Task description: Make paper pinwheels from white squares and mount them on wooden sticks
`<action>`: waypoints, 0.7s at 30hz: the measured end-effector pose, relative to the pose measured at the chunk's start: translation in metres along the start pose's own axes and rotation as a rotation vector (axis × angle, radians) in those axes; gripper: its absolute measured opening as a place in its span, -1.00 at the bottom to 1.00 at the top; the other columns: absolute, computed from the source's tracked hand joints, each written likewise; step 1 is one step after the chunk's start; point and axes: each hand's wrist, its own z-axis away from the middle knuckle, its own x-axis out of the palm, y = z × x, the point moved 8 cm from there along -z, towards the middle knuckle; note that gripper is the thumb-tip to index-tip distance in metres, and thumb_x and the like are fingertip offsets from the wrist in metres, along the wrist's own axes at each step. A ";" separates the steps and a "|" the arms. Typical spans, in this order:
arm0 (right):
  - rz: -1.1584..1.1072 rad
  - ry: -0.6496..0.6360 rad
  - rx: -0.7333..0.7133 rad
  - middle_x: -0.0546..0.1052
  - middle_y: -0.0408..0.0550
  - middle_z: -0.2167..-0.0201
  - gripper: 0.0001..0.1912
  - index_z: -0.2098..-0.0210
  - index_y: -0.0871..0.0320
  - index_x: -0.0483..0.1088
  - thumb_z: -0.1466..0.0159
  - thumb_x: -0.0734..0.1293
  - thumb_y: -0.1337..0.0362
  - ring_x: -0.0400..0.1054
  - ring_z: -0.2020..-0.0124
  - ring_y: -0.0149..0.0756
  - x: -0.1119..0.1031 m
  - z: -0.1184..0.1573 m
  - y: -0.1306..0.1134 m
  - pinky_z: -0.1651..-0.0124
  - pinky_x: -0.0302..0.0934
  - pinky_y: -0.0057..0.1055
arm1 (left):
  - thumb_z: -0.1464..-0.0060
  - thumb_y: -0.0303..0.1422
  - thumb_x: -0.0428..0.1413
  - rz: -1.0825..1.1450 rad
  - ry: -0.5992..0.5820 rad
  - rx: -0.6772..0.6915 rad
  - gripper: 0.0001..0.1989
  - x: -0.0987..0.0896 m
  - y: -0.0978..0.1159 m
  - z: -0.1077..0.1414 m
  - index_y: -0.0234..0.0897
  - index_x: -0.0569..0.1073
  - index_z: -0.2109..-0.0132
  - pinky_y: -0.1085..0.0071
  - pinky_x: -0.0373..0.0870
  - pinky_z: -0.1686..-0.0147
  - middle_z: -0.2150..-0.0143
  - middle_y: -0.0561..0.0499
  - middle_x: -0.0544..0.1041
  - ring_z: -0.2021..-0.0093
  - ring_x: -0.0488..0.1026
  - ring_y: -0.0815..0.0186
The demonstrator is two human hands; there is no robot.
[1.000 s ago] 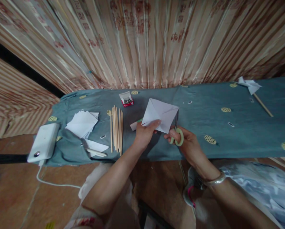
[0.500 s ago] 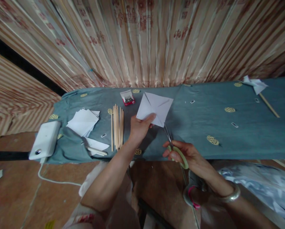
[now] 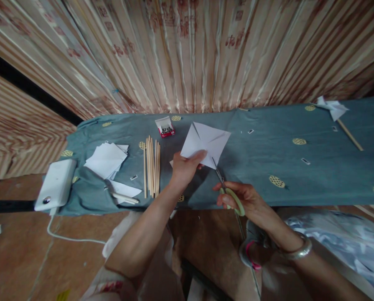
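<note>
I can't read a single word from here: the red prints on the curtain at twelve o'clock and the small label on the cloth toward three are too blurred.

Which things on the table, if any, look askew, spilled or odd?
The paper stack at left lies askew, its corners uneven. The white device seems to jut past the left end of the table, its cable trailing below. Nothing looks spilled.

Bare left hand farther out, bare right hand nearer the body, and both are gripping!
Look at that left thumb, flat along the top, fingers tucked beneath, bare left forearm slanting up and inward; over on the right, fingers curl in, bare right forearm angling from lower right.
</note>
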 end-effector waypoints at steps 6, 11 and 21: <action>-0.020 0.008 0.019 0.37 -0.23 0.61 -0.42 0.32 0.17 0.44 0.12 0.52 -0.15 0.13 0.58 -0.52 0.000 0.000 0.002 0.54 0.01 -0.50 | 0.23 -0.28 0.30 -0.020 -0.007 -0.007 -0.78 0.000 -0.001 0.001 -0.34 0.47 0.54 0.52 0.23 0.65 0.63 0.08 0.44 0.65 0.30 0.46; -0.023 0.007 0.018 0.37 -0.23 0.60 -0.40 0.31 0.18 0.43 0.13 0.52 -0.15 0.13 0.58 -0.52 0.001 0.001 0.000 0.53 0.02 -0.50 | 0.24 -0.28 0.30 -0.009 -0.008 -0.015 -0.78 0.001 -0.002 0.002 -0.34 0.47 0.53 0.51 0.23 0.65 0.62 0.08 0.45 0.65 0.30 0.45; 0.001 -0.008 -0.009 0.36 -0.24 0.61 -0.47 0.31 0.16 0.43 0.07 0.51 -0.12 0.13 0.59 -0.52 0.001 0.001 -0.001 0.54 0.03 -0.50 | 0.21 -0.28 0.29 -0.022 -0.023 -0.002 -0.77 0.002 -0.001 0.003 -0.32 0.43 0.57 0.52 0.22 0.65 0.64 0.09 0.41 0.65 0.28 0.46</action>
